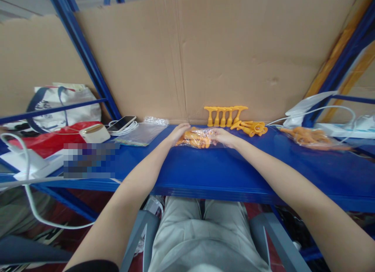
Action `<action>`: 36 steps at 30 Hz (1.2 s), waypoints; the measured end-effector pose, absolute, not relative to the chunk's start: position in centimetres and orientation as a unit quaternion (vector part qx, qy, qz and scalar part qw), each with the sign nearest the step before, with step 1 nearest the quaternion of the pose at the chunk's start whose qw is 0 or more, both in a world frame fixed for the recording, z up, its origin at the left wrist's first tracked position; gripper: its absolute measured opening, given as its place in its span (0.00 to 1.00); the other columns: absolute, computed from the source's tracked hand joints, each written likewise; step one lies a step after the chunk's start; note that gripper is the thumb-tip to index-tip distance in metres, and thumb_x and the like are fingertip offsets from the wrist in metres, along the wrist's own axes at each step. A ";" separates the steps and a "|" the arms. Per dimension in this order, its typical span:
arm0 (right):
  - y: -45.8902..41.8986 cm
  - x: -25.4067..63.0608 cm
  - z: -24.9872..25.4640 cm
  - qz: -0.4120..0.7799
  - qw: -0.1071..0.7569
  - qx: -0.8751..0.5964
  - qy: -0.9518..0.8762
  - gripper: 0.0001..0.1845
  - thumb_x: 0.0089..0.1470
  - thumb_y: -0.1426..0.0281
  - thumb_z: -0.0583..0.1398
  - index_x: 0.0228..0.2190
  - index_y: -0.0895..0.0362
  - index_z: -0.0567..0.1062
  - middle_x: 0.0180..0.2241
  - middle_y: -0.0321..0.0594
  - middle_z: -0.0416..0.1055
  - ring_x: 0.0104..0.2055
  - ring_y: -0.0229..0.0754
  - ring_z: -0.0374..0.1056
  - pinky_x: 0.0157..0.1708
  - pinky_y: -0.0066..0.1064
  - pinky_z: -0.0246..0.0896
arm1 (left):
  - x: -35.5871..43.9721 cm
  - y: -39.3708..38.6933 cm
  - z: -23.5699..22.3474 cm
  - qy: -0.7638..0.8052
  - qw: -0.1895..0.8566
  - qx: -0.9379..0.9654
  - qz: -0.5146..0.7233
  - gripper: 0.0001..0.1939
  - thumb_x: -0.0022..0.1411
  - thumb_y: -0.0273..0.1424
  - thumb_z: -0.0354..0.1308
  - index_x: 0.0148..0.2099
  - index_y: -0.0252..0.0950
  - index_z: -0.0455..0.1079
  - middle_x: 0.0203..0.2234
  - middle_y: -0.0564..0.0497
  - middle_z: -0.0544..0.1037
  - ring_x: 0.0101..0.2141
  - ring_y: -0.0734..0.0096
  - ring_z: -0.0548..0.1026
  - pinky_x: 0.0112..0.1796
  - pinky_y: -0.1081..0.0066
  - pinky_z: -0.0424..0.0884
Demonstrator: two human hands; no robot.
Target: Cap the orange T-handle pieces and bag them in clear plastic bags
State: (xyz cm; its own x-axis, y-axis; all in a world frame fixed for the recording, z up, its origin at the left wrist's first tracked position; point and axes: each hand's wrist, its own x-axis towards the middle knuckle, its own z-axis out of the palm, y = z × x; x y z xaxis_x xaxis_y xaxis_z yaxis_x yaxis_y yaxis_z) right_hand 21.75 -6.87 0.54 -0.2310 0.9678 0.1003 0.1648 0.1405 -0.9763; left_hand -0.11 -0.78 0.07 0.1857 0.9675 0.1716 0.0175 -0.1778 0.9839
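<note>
A clear plastic bag with several orange-yellow plastic pieces in it lies on the blue table in front of me. My left hand holds the bag's left end, its fingers partly behind the bag. At the opposite end, my right hand has its fingers closed on the plastic. Just beyond the right hand, a row of orange-yellow T-shaped pieces stands upright against the cardboard. Beside that row lies a loose pile of similar pieces.
A filled bag of orange pieces lies to the right. On the left are flat clear bags, a phone on a coiled white cable, a red bag and a power strip. A cardboard wall closes the back.
</note>
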 end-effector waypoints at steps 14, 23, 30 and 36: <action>-7.5 21.0 0.7 0.462 0.413 -0.481 -0.620 0.09 0.50 0.79 0.65 0.27 0.58 0.69 0.17 0.34 0.70 0.19 0.32 0.64 0.16 0.20 0.56 | -0.4 -0.9 -0.1 0.430 0.450 0.668 0.409 0.15 0.52 0.30 0.64 0.43 0.34 0.71 0.46 0.43 0.77 0.51 0.58 0.74 0.53 0.61 0.67; -7.2 21.0 0.2 0.441 0.413 -0.461 -0.650 0.06 0.54 0.77 0.62 0.29 0.58 0.70 0.13 0.28 0.64 0.16 0.29 0.58 0.14 0.18 0.52 | -0.1 -1.6 0.3 0.406 0.562 0.568 0.445 0.10 0.56 0.35 0.63 0.38 0.37 0.69 0.34 0.47 0.79 0.42 0.60 0.78 0.45 0.65 0.74; -7.3 21.0 0.3 0.460 0.416 -0.459 -0.637 0.10 0.50 0.82 0.62 0.34 0.59 0.71 0.16 0.30 0.68 0.19 0.31 0.62 0.16 0.19 0.56 | -0.1 -1.6 0.5 0.432 0.538 0.554 0.467 0.08 0.55 0.27 0.59 0.40 0.37 0.69 0.37 0.47 0.79 0.44 0.62 0.78 0.47 0.65 0.73; -7.4 21.1 1.3 0.434 0.426 -0.487 -0.627 0.09 0.48 0.84 0.59 0.28 0.59 0.75 0.15 0.32 0.67 0.17 0.31 0.58 0.17 0.22 0.55 | -0.2 -1.2 0.4 0.463 0.480 0.592 0.452 0.16 0.50 0.22 0.58 0.43 0.35 0.71 0.44 0.45 0.79 0.47 0.61 0.76 0.51 0.65 0.70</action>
State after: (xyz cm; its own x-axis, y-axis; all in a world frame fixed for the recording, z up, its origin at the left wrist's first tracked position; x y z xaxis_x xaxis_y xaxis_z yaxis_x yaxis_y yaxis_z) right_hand 21.06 -7.42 1.28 -0.1640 0.9802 0.1112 0.2409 0.1491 -0.9590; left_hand -0.25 -1.19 0.40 0.1623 0.9827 0.0895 0.1149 -0.1089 0.9874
